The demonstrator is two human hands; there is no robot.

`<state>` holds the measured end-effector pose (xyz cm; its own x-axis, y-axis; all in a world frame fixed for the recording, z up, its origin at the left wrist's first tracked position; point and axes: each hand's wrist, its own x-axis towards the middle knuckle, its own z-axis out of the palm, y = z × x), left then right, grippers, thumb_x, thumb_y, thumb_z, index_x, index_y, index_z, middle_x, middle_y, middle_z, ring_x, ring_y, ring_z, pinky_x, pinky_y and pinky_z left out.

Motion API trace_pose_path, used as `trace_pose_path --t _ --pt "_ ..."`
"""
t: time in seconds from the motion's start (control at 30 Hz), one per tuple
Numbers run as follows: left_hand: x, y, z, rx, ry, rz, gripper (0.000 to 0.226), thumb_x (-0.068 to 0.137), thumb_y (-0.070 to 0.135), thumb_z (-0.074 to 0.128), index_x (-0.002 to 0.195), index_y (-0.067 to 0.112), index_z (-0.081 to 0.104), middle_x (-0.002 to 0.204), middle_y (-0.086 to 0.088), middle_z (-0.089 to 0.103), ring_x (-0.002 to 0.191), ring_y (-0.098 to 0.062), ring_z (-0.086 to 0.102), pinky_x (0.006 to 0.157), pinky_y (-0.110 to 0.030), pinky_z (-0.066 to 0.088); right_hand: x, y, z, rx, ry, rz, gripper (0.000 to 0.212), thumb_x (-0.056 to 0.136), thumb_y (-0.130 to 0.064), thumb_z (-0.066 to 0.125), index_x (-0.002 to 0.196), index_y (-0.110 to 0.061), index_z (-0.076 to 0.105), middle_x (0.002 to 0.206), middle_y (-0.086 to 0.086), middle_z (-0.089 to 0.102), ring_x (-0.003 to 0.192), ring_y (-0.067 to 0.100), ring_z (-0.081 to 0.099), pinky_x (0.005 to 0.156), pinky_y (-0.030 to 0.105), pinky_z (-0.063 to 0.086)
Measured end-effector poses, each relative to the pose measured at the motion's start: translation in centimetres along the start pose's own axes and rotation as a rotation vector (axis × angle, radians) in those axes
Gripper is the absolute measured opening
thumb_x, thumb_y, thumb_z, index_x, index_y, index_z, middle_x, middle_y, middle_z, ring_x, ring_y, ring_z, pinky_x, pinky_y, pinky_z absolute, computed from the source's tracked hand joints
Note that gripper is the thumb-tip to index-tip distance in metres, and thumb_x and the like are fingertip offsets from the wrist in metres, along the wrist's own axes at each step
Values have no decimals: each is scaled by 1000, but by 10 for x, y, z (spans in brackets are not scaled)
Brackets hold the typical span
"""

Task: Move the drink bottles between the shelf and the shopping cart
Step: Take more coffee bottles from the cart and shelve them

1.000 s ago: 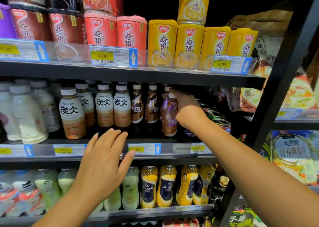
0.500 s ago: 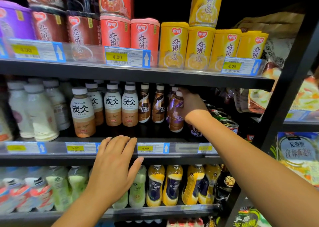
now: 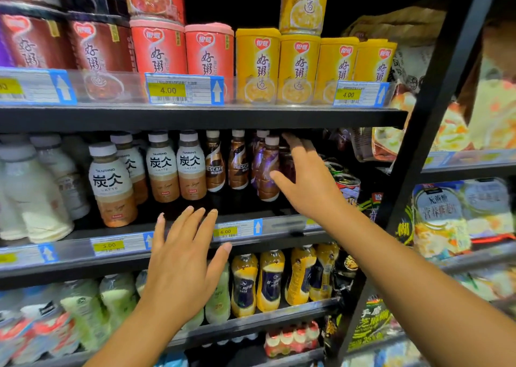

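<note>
On the middle shelf (image 3: 251, 213) stand brown coffee bottles. A purple-brown one (image 3: 267, 171) stands upright at the right end of the row, beside two brown Nescafe bottles (image 3: 214, 164). My right hand (image 3: 304, 176) is spread open just right of the purple-brown bottle, thumb close to its side and holding nothing. My left hand (image 3: 181, 257) hovers flat and open in front of the shelf's price strip, empty. White-labelled latte bottles (image 3: 111, 185) fill the shelf to the left. No shopping cart is in view.
Red and yellow porridge cans (image 3: 257, 65) line the top shelf. Yellow and blue bottles (image 3: 269, 280) and pale green bottles sit on the lower shelf. Dark cans (image 3: 346, 185) stand right of my right hand. A black upright post (image 3: 413, 171) separates a neighbouring rack of packets.
My right hand has let go of the purple-brown bottle and pulled back with fingers spread; the bottle stays upright on the shelf. My left hand has stayed in front of the shelf edge.
</note>
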<state>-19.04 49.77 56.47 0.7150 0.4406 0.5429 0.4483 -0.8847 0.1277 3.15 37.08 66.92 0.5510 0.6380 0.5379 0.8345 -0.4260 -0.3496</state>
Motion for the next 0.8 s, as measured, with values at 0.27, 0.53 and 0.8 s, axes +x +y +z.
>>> trace_pose_path --t 0.27,0.53,0.8 --pt "-8 87 26 -413 -32 344 59 103 54 41 152 23 50 159 8 44 156 -15 25 126 -56 16 -175 68 -19 68 72 158 60 105 -47 60 159 -31 41 163 -13 34 153 9 31 122 31 32" --pt "-50 225 138 -533 -393 601 65 103 62 32 156 27 44 163 6 38 157 -16 21 127 -50 16 -365 184 -27 -181 25 780 70 95 -66 46 153 -26 54 166 4 40 149 28 40 117 50 43" --pt "-138 363 252 -513 -732 795 69 99 64 36 146 18 58 153 -11 53 146 -34 43 118 -58 33 -539 262 -26 -334 -208 1257 63 102 -62 45 154 -28 51 163 10 44 143 36 46 116 50 44"
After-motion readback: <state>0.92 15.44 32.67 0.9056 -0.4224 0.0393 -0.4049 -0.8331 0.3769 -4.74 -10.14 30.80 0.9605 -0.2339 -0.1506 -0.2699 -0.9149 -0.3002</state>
